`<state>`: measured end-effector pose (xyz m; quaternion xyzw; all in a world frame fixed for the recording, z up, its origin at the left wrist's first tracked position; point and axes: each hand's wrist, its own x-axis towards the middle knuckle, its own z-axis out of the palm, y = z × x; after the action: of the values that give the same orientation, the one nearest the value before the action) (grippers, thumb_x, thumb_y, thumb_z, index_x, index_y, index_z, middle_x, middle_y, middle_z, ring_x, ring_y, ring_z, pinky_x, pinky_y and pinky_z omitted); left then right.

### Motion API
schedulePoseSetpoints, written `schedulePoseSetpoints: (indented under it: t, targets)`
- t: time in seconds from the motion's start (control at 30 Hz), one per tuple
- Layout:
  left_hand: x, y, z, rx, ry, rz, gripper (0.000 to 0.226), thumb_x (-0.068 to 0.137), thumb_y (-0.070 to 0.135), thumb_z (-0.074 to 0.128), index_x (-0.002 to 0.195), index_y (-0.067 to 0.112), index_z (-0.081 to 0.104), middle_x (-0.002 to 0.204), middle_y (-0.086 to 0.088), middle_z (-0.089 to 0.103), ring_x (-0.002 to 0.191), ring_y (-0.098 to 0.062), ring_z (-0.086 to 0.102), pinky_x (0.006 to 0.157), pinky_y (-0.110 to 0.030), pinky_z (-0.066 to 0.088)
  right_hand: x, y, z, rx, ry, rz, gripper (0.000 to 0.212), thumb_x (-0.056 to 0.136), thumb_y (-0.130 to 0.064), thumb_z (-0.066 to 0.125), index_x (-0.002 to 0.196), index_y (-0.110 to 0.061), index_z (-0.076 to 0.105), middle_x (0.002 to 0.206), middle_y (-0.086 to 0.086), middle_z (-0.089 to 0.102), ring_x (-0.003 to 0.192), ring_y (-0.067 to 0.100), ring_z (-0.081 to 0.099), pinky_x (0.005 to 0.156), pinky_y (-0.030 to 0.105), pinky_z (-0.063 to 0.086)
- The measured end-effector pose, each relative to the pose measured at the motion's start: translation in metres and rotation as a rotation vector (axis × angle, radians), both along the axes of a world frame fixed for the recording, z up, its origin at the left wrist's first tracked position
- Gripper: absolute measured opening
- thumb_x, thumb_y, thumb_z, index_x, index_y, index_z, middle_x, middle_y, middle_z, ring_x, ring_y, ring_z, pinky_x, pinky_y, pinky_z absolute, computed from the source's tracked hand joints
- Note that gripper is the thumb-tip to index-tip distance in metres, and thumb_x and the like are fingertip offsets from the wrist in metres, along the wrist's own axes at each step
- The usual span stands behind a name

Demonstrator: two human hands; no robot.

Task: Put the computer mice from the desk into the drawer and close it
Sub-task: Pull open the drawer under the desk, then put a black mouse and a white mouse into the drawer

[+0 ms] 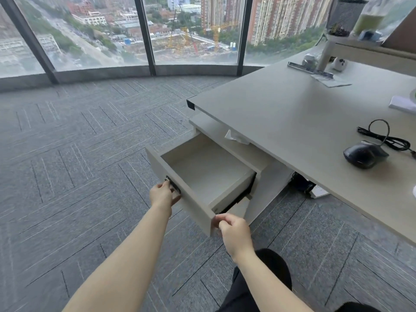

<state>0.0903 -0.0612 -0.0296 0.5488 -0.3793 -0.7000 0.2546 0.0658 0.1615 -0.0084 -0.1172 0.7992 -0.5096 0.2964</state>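
A beige drawer (180,188) under the desk stands pulled out, and its inside shows nothing in it. My left hand (162,194) grips the black handle (172,185) on the drawer front. My right hand (234,233) pinches the near right corner of the drawer front. On the beige desk (292,113), at the right, lies a black computer mouse (364,155) with a black coiled cable (385,136) behind it. Neither hand is near the mouse.
The desk's black-capped corner (191,104) juts over the cabinet. A white tissue (234,137) hangs at the cabinet top. A metal ruler (310,69), papers and a raised shelf (369,48) sit at the desk's back. Grey carpet (78,154) spreads left toward tall windows.
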Motion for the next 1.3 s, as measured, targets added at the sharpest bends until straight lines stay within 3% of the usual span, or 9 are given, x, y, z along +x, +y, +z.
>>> schedulePoseSetpoints:
  t: [0.23, 0.37, 0.6, 0.67, 0.73, 0.9, 1.0, 1.1, 1.3]
  targets:
    - [0.085, -0.009, 0.003, -0.015, 0.014, 0.047, 0.019, 0.097, 0.014, 0.052, 0.112, 0.004, 0.057, 0.124, -0.014, 0.063, 0.112, -0.028, 0.064, 0.064, -0.041, 0.059, 0.052, -0.007, -0.002, -0.034, -0.11, 0.245, 0.037, 0.087, -0.007, 0.049, 0.077, -0.029, 0.078, 0.089, -0.003, 0.078, 0.094, 0.028, 0.07, 0.082, 0.042, 0.058]
    - [0.121, -0.012, 0.003, -0.038, 0.012, 0.055, 0.029, 0.098, 0.016, 0.052, 0.12, 0.0, 0.057, 0.124, -0.015, 0.065, 0.11, -0.028, 0.065, 0.052, -0.036, 0.06, 0.076, -0.012, -0.003, -0.05, -0.139, 0.333, 0.032, 0.089, -0.008, 0.051, 0.082, -0.023, 0.078, 0.095, 0.005, 0.078, 0.099, 0.028, 0.07, 0.08, 0.035, 0.057]
    - [0.143, -0.013, 0.007, -0.08, -0.081, 0.012, 0.032, 0.096, 0.018, 0.054, 0.123, 0.0, 0.056, 0.116, -0.012, 0.063, 0.099, -0.026, 0.065, 0.067, -0.041, 0.056, 0.091, -0.012, -0.002, -0.049, -0.106, 0.374, 0.024, 0.087, -0.014, 0.055, 0.094, -0.019, 0.077, 0.097, 0.008, 0.078, 0.083, 0.017, 0.067, 0.072, 0.032, 0.052]
    - [0.14, -0.008, 0.019, -0.235, -0.292, 0.023, 0.033, 0.094, 0.02, 0.049, 0.12, 0.001, 0.055, 0.111, -0.014, 0.062, 0.087, -0.029, 0.059, 0.073, -0.041, 0.051, 0.084, -0.004, 0.01, -0.067, -0.052, 0.341, 0.023, 0.089, -0.017, 0.055, 0.1, -0.021, 0.074, 0.098, 0.007, 0.077, 0.081, 0.015, 0.066, 0.074, 0.034, 0.054]
    - [0.135, -0.003, 0.036, -0.501, -0.434, 0.002, 0.041, 0.09, 0.029, 0.044, 0.123, 0.007, 0.051, 0.12, -0.016, 0.06, 0.099, -0.032, 0.058, 0.088, -0.048, 0.05, 0.07, 0.005, 0.03, -0.121, 0.015, 0.263, 0.021, 0.092, -0.014, 0.054, 0.098, -0.02, 0.072, 0.096, 0.009, 0.075, 0.078, 0.016, 0.065, 0.071, 0.032, 0.054]
    - [0.046, 0.06, 0.111, -0.922, -0.176, -0.288, 0.032, 0.096, 0.021, 0.047, 0.125, 0.011, 0.056, 0.12, -0.006, 0.061, 0.113, -0.022, 0.057, 0.098, -0.038, 0.047, -0.009, 0.063, 0.11, -0.261, 0.405, -0.142, 0.024, 0.092, -0.007, 0.052, 0.099, -0.017, 0.073, 0.08, 0.0, 0.075, 0.067, 0.023, 0.068, 0.066, 0.037, 0.057]
    - [-0.025, 0.119, 0.145, -1.027, -0.018, -0.52, 0.026, 0.093, 0.017, 0.051, 0.117, 0.014, 0.063, 0.113, -0.004, 0.066, 0.106, -0.018, 0.061, 0.091, -0.026, 0.045, -0.063, 0.115, 0.149, -0.149, 0.677, -0.411, 0.024, 0.092, -0.012, 0.052, 0.102, -0.021, 0.072, 0.085, 0.0, 0.074, 0.074, 0.018, 0.067, 0.063, 0.029, 0.05]
    - [-0.094, 0.187, 0.165, -1.038, 0.085, -0.777, 0.032, 0.092, 0.016, 0.053, 0.123, 0.016, 0.062, 0.118, -0.004, 0.066, 0.11, -0.019, 0.061, 0.095, -0.031, 0.046, -0.116, 0.177, 0.165, 0.093, 0.817, -0.598, 0.029, 0.09, -0.016, 0.05, 0.111, -0.023, 0.069, 0.111, 0.003, 0.067, 0.097, 0.023, 0.062, 0.08, 0.034, 0.049]
    - [-0.198, 0.283, 0.174, -1.247, -0.01, -1.145, 0.06, 0.091, 0.033, 0.053, 0.148, 0.026, 0.035, 0.149, -0.007, 0.04, 0.134, -0.027, 0.041, 0.106, -0.04, 0.04, -0.177, 0.256, 0.159, 0.623, 0.592, -0.553, 0.049, 0.092, -0.038, 0.045, 0.14, -0.032, 0.048, 0.135, 0.013, 0.043, 0.122, 0.036, 0.047, 0.101, 0.044, 0.04]
